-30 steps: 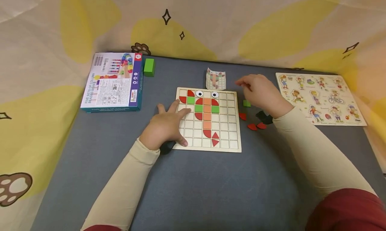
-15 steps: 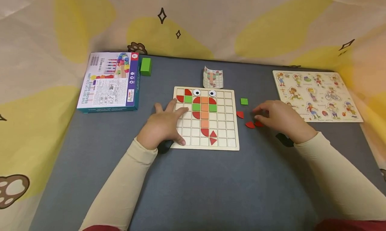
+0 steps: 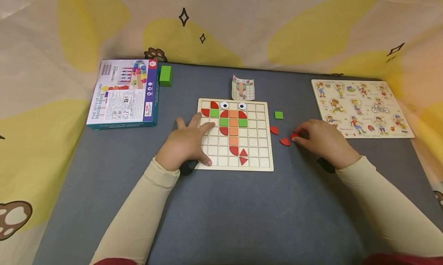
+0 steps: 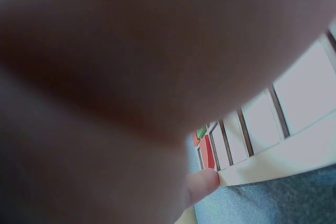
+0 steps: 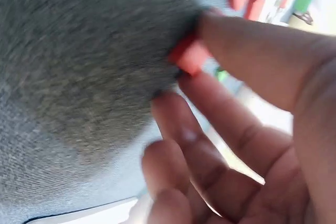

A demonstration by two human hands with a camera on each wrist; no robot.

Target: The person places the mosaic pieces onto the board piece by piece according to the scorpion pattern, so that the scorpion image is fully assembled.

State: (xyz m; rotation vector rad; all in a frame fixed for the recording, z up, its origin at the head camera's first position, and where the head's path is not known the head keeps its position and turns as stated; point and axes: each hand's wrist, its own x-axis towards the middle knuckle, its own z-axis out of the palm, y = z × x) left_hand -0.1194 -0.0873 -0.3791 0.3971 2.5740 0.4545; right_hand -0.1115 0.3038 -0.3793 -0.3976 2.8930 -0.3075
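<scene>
My left hand (image 3: 185,144) lies with fingers spread over the left edge of a wooden grid board (image 3: 257,142). The board carries red, green and orange pieces and two eye discs in its cells. To the right of the board, my right hand (image 3: 323,140) pinches a red quarter-circle piece (image 5: 191,56) between thumb and index finger, low at the table. Another red quarter-circle piece (image 3: 285,142) lies just left of those fingertips. One more red piece (image 3: 274,130) sits by the board's right edge, and a green square (image 3: 278,115) lies above it.
Behind the board stands a small curled pattern card (image 3: 243,89). A boxed bead set (image 3: 122,94) and a green block (image 3: 165,76) are at the back left. A wooden picture puzzle (image 3: 363,109) lies at the right, close behind my right hand.
My right hand has come down and toward me from near the card and has taken hold of a red quarter-circle piece. The left hand has kept its place on the board.
</scene>
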